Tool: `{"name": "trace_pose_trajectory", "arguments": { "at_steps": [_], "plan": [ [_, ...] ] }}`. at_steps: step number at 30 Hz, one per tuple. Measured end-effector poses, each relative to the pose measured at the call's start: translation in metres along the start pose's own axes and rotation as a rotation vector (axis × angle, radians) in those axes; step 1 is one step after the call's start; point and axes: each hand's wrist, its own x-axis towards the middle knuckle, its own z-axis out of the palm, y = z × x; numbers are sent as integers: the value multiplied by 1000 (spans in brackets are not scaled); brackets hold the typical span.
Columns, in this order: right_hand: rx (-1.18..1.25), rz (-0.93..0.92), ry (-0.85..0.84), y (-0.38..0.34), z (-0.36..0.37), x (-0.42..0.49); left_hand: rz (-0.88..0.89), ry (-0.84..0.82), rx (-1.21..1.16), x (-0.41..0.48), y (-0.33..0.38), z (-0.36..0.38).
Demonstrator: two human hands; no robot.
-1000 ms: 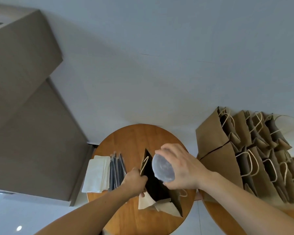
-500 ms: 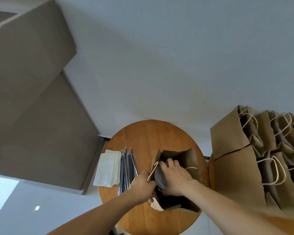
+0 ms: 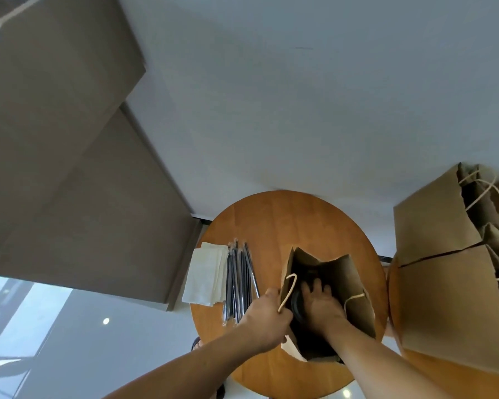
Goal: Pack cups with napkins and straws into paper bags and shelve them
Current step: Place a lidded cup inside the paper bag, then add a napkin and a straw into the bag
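An open brown paper bag [image 3: 349, 280] stands on the round wooden table [image 3: 285, 223]. My left hand [image 3: 267, 315] grips the bag's left rim beside its rope handle and holds the mouth open. My right hand [image 3: 320, 306] reaches down inside the bag, fingers wrapped over the lidded clear cup [image 3: 296, 305], which shows only as a dark edge in the bag's shadow. To the left of the bag lie a stack of white napkins [image 3: 206, 276] and a bundle of wrapped black straws [image 3: 238, 277].
Several more brown paper bags [image 3: 444, 254] with rope handles stand packed together on a second wooden table [image 3: 458, 381] at the right. A large brown cabinet [image 3: 55, 139] fills the left side, and a white wall rises behind the tables.
My right hand has carried the cup from above the bag's mouth down inside the bag. The left hand has kept its hold on the rim. The view shifted right.
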Motion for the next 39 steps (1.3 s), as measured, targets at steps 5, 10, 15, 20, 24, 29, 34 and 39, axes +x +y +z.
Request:
{"name": "trace_pose_trajectory", "arguments": {
  "at_steps": [5,10,15,20,24,29,34,39],
  "plan": [
    [97,-8,-9,1,2,-3,-5,1,-2,2,0,2],
    [216,35,-26,5,2,-9,-3,-8,56,2,0,-2],
    [328,38,27,2,-25,-27,21,-101,109,0,4,-11],
    [345,-109,115,4,-82,-71,43,-238,177,-2,9,-26],
    [368,-123,383,11,-144,-100,85,-334,299,1,17,-46],
    [730,-156,676,-11,-187,-99,87,-67,313,0,13,-93],
    [885,-207,517,-85,-166,-57,-36,161,285,-3,-18,-151],
    [926,-78,244,-142,-97,6,-134,227,270,3,-62,-188]
  ]
}}
